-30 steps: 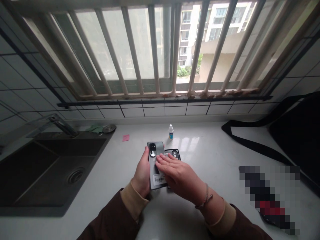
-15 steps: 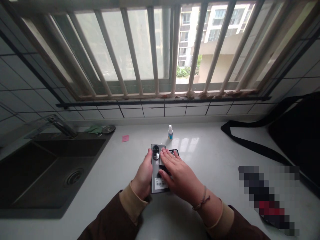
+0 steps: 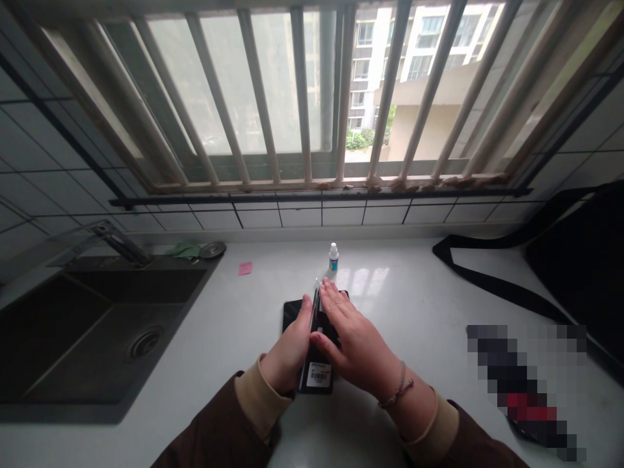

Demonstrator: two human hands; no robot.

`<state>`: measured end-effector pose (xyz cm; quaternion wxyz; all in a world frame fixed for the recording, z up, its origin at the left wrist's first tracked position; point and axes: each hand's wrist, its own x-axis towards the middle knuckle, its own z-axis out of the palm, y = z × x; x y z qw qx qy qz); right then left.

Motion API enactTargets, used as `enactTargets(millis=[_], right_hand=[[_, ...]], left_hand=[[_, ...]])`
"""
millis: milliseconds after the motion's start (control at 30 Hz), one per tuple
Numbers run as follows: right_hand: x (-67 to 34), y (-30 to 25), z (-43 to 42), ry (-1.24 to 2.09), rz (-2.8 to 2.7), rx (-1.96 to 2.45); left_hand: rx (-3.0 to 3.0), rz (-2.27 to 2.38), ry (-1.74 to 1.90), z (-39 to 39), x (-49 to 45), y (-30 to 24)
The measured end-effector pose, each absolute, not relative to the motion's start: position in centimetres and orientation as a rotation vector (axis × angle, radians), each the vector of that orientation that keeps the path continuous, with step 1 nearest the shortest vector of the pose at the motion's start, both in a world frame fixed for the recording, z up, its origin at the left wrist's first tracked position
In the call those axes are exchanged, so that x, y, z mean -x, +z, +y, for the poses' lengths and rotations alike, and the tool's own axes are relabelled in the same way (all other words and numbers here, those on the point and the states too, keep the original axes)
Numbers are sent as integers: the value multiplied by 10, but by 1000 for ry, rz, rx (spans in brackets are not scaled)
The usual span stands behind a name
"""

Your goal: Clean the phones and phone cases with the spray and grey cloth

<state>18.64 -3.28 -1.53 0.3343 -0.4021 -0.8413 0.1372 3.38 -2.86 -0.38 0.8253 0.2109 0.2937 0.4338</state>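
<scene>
My left hand [image 3: 288, 354] grips a grey phone [image 3: 318, 374] by its left edge and tilts it up on its side; a white barcode sticker shows at its near end. My right hand [image 3: 353, 344] lies flat against the phone's back, fingers stretched out, thumb on the edge. A small white scrap [image 3: 319, 283] peeks out at the fingertips. On the counter just left of the phone lies a dark flat thing [image 3: 292, 312]. The corner of another black phone [image 3: 344, 294] shows behind my right fingers.
A small white dropper bottle [image 3: 333, 256] stands behind my hands on the white counter [image 3: 414, 305]. A dark sink [image 3: 88, 331] with a tap fills the left, with a pink note [image 3: 244, 268] beside it. A black bag with a strap [image 3: 575, 260] lies at the right.
The phone has turned from lying back-up to standing on its edge. My right hand stayed pressed to its back. The dark flat thing beneath came into view.
</scene>
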Motion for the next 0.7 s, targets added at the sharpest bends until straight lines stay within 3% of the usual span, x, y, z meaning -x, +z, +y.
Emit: enactTargets(millis=[700], right_hand=[[-183,-2,-44,520,-2366,664]], left_hand=[[-202,901,1147,-21,-28,18]])
